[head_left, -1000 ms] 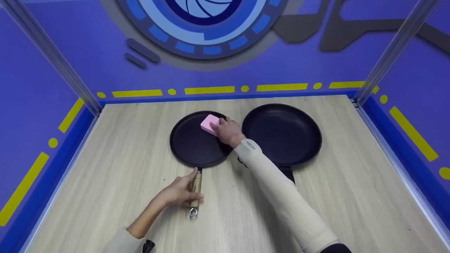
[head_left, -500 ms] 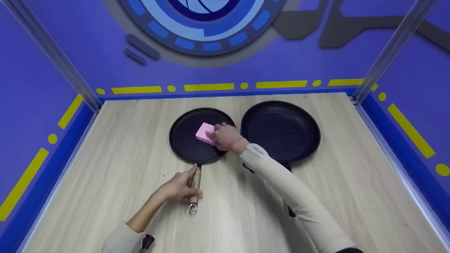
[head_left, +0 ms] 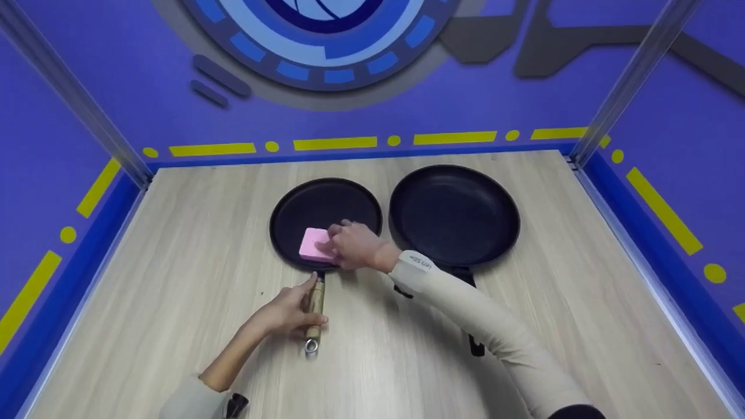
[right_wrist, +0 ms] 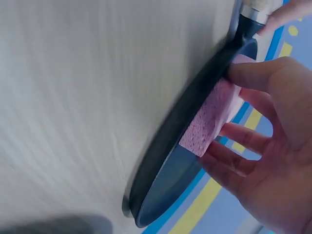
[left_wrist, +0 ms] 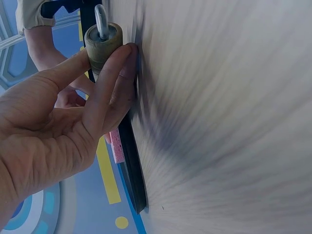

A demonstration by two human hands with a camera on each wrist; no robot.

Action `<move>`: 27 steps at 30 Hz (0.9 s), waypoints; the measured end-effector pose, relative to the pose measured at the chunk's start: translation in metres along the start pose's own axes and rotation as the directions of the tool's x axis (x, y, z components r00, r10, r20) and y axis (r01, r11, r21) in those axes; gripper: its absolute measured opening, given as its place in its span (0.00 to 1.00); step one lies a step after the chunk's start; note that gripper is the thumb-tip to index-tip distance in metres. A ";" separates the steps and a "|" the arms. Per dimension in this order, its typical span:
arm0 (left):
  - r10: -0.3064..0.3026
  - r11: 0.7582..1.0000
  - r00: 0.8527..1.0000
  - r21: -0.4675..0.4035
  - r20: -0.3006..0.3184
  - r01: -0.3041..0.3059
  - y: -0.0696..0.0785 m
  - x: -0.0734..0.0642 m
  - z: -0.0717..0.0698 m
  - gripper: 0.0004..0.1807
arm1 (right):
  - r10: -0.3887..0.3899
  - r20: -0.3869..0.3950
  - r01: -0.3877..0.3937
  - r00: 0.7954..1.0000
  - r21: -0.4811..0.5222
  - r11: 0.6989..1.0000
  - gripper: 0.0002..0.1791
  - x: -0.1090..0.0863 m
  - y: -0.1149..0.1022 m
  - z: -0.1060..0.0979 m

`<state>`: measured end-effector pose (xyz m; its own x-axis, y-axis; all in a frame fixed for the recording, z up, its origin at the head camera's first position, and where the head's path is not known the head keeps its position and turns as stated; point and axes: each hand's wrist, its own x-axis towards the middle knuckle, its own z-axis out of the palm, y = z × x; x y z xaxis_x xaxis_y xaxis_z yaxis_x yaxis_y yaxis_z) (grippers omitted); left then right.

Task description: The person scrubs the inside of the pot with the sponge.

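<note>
A flat black pan (head_left: pixel 332 201) with a wooden handle (head_left: pixel 316 302) lies on the table, its handle toward the person. My left hand (head_left: pixel 288 311) holds that handle between thumb and fingers; the metal hanging ring shows past its end in the left wrist view. In my right hand (head_left: pixel 356 244) is a pink sponge (head_left: pixel 315 244), pinched between thumb and fingers over the pan's near part. The right wrist view shows the porous sponge (right_wrist: pixel 207 119) lying against the pan's inner surface, with the thumb on its near edge.
A larger, deeper black frying pan (head_left: pixel 457 215) stands just right of the flat pan. Its black handle (head_left: pixel 476 344) runs under the right forearm. Blue panels (head_left: pixel 326 125) with yellow marks wall the wooden table (head_left: pixel 192 244) at the back and sides.
The right hand has brought the sponge from the flat pan's far part down to its near edge by the handle. The left hand keeps its hold on the handle.
</note>
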<state>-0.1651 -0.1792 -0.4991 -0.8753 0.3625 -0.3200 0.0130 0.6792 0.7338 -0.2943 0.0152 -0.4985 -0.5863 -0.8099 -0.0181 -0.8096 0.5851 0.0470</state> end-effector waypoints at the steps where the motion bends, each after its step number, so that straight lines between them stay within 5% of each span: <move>1: 0.000 1.000 1.000 -0.007 0.002 0.000 -0.001 0.000 0.001 0.55 | -0.001 0.009 0.000 1.000 0.017 1.000 0.24 0.001 0.001 -0.001; 6: -0.001 1.000 1.000 -0.018 0.015 0.001 -0.002 -0.001 0.004 0.55 | 0.030 0.085 -0.044 0.996 0.164 0.985 0.27 0.004 0.017 -0.002; 11: -0.001 1.000 1.000 -0.008 0.021 0.001 -0.004 -0.003 0.001 0.55 | 0.141 0.046 -0.147 0.989 0.179 0.973 0.29 0.015 0.045 0.003; 18: -0.020 1.000 1.000 0.011 0.018 0.020 -0.003 -0.003 0.001 0.54 | 0.448 0.074 -0.454 0.891 0.161 0.877 0.41 0.025 0.068 0.008; 27: -0.027 1.000 1.000 0.002 0.000 0.027 0.000 0.000 -0.002 0.55 | 0.551 0.104 -0.560 0.828 0.106 0.821 0.38 0.030 0.060 0.002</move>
<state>-0.1656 -0.1805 -0.4979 -0.8755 0.3440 -0.3394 -0.0096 0.6899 0.7239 -0.3605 0.0256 -0.4985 -0.9345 -0.3435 -0.0931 -0.3394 0.9389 -0.0571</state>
